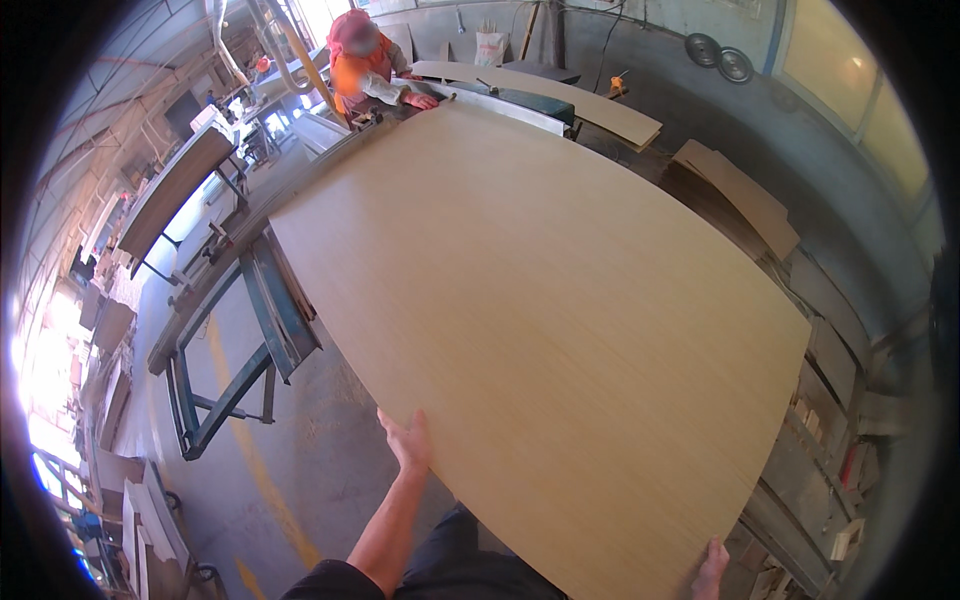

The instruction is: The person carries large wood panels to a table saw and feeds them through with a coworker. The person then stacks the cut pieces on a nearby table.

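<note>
Big pale wooden panel (540,320) takes up most of the view, starting right between both hands and running way out past the fingers. It's a flat, thin sheet with fine straight grain and a smooth-looking face. Left hand (405,445) has its fingers wrapped on the panel's left edge, though whatever they do underneath is hidden. Right hand (711,572) touches the near right edge, but most of it is out of sight, so I can't tell how closed those fingers are. Dark trousers (470,555) show just to the near side of the left fingers.

Straight out beyond the fingers, at the far end, a co-worker (352,85) in orange with a red head covering has a red-gloved hand (421,101) by the edge, near a straight, pale metal rail (515,118). Past that there's a white sack (490,50); any print on it is too small to read. Two round, dark, ridged discs (736,65) hang on the grey wall (650,65), well ahead of the right fingers. Flat brown boards (745,195) are stacked on that side too. Ahead-left of the left fingers: an angular green metal frame (275,305) over grey floor (325,430) with a yellow stripe (253,458).
</note>
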A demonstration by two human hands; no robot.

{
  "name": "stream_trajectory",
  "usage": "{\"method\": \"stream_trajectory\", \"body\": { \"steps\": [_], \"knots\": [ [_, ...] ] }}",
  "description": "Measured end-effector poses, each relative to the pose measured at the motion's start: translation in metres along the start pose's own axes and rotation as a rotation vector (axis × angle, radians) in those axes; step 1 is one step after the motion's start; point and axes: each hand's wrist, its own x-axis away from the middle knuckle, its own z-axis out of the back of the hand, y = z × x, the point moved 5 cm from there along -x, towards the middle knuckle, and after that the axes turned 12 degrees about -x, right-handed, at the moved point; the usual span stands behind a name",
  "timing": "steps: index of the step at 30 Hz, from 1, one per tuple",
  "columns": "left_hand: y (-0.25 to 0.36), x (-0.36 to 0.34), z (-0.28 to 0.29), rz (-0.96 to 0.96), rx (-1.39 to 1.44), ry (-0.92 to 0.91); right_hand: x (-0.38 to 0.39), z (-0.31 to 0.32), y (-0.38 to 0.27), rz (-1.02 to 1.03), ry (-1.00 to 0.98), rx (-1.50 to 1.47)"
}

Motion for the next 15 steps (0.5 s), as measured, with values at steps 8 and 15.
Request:
{"method": "stream_trajectory", "body": {
  "steps": [8, 15],
  "knots": [
    [-0.012, -0.012, -0.008, 0.063, 0.023, -0.024, 0.002, -0.012, 0.004, 0.025, 0.027, -0.012],
    [-0.023, -0.023, -0.008, 0.032, -0.039, 0.024, 0.008, -0.026, 0.001, -0.153, 0.101, 0.065]
  ]
}}
